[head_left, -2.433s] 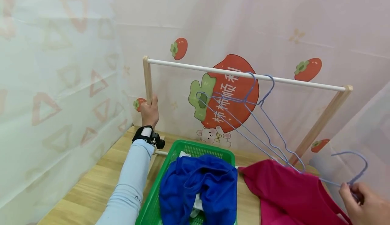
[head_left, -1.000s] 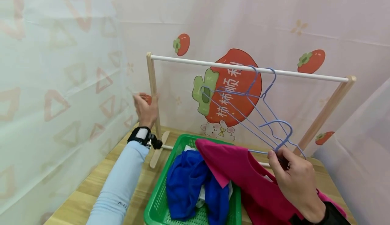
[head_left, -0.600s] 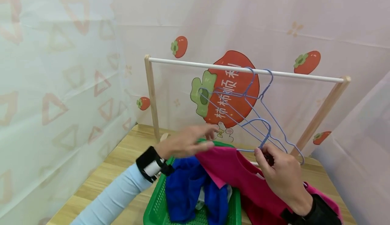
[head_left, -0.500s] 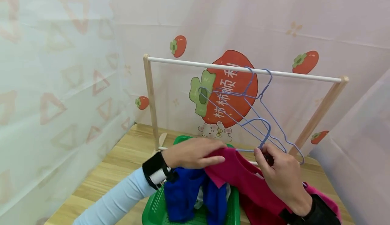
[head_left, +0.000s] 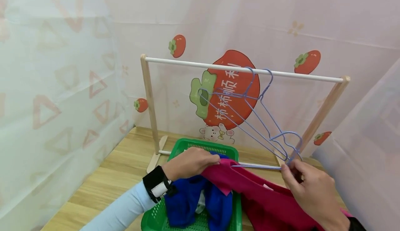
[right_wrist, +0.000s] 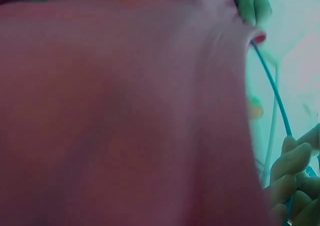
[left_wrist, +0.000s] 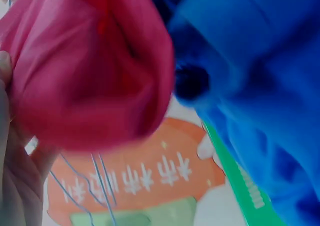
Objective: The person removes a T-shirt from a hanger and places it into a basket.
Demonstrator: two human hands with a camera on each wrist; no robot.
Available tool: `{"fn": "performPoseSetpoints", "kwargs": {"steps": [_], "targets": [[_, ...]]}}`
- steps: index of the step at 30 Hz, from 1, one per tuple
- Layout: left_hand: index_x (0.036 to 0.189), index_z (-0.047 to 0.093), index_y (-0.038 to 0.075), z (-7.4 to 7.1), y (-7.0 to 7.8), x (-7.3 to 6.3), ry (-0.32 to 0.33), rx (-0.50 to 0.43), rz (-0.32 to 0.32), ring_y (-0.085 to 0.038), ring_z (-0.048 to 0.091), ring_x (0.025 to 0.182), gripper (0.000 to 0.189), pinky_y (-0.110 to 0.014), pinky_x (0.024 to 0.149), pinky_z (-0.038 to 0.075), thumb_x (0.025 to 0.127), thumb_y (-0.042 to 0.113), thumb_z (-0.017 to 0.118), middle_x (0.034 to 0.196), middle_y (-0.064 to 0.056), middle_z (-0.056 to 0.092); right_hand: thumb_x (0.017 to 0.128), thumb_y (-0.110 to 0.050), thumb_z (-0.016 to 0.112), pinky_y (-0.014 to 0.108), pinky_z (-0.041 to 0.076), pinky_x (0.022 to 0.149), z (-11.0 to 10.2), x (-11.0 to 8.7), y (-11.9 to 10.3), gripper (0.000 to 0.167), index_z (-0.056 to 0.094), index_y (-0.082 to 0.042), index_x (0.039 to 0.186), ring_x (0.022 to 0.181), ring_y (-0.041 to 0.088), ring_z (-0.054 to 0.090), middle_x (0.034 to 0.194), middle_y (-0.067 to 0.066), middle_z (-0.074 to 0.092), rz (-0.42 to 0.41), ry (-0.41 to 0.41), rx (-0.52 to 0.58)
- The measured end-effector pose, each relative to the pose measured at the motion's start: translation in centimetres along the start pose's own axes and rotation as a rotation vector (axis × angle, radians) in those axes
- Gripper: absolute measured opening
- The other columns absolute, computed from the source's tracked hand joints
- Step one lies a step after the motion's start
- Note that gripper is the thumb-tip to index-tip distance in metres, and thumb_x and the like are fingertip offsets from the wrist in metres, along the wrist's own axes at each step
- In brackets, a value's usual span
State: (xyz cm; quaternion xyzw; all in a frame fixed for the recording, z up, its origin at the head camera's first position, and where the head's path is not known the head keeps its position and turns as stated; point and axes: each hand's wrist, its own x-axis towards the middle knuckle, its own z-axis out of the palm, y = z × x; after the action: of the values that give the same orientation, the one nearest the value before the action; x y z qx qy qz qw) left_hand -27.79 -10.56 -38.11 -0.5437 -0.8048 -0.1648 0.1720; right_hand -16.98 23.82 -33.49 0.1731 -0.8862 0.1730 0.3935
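A magenta shirt (head_left: 265,196) lies partly over the right side of the green basket, its neckline facing the rack. My left hand (head_left: 192,161) pinches the shirt at its left shoulder; the left wrist view shows the bunched sleeve close up. In my right hand (head_left: 312,187) is a blue wire hanger (head_left: 259,166), held just below its hook. One arm of that hanger runs into the neck opening, and the right wrist view shows the hanger wire (right_wrist: 274,88) entering the cloth near the left hand. Cloth hides the hanger's far end.
Behind stands a clothes rack with a white bar (head_left: 193,64) and wooden posts. Two wire hangers (head_left: 262,102) hang on it, right of the middle. The green basket (head_left: 238,210) holds a blue garment (head_left: 184,199) and something white (head_left: 201,203). All stands on a wooden table (head_left: 100,175).
My left hand has let go of the rack post and taken the shirt's shoulder. My right hand brought hanger and shirt left over the basket, then shifted the hanger slightly right.
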Motion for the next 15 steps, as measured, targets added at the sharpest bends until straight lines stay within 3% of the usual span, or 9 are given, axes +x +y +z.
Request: {"fn": "performPoseSetpoints", "kwargs": {"steps": [4, 7, 11, 15], "targets": [[0.099, 0.058, 0.017, 0.2, -1.1, -1.3, 0.069, 0.054, -0.041, -0.003, 0.054, 0.062, 0.01, -0.014, 0.063, 0.038, 0.109, 0.016, 0.059, 0.07, 0.007, 0.062, 0.092, -0.008, 0.071, 0.019, 0.027, 0.048, -1.8, -0.2, 2.2, 0.036, 0.055, -0.026, 0.065, 0.052, -0.011, 0.036, 0.057, -0.024, 0.044, 0.127, 0.081, 0.06], [0.099, 0.058, 0.015, 0.6, -1.6, -1.3, 0.07, 0.105, -0.061, -0.003, 0.045, 0.055, 0.012, -0.016, 0.057, 0.032, 0.11, 0.018, 0.056, 0.062, 0.008, 0.046, 0.1, -0.011, 0.066, 0.019, 0.031, 0.05, -2.9, 0.1, 3.0, 0.031, 0.062, -0.02, 0.07, 0.053, -0.008, 0.042, 0.059, -0.022, 0.049, 0.229, 0.069, 0.112], [0.1, 0.054, 0.015, 1.0, -0.6, 0.9, 0.02, 0.112, -0.108, -0.005, 0.04, 0.054, 0.017, -0.019, 0.053, 0.029, 0.113, 0.024, 0.049, 0.062, 0.009, 0.038, 0.107, -0.018, 0.062, 0.02, 0.035, 0.056, -2.6, 1.7, 2.0, 0.025, 0.07, -0.02, 0.083, 0.06, -0.005, 0.049, 0.067, -0.017, 0.058, 0.201, -0.06, 0.102], [0.105, 0.051, 0.017, 1.6, 1.8, 4.3, -0.058, 0.026, -0.152, -0.006, 0.041, 0.056, 0.018, -0.019, 0.051, 0.028, 0.115, 0.029, 0.042, 0.065, 0.009, 0.04, 0.109, -0.025, 0.06, 0.024, 0.037, 0.056, -1.4, 4.5, -0.3, 0.021, 0.073, -0.021, 0.092, 0.063, -0.003, 0.051, 0.074, -0.012, 0.065, 0.108, -0.195, 0.064]]}}
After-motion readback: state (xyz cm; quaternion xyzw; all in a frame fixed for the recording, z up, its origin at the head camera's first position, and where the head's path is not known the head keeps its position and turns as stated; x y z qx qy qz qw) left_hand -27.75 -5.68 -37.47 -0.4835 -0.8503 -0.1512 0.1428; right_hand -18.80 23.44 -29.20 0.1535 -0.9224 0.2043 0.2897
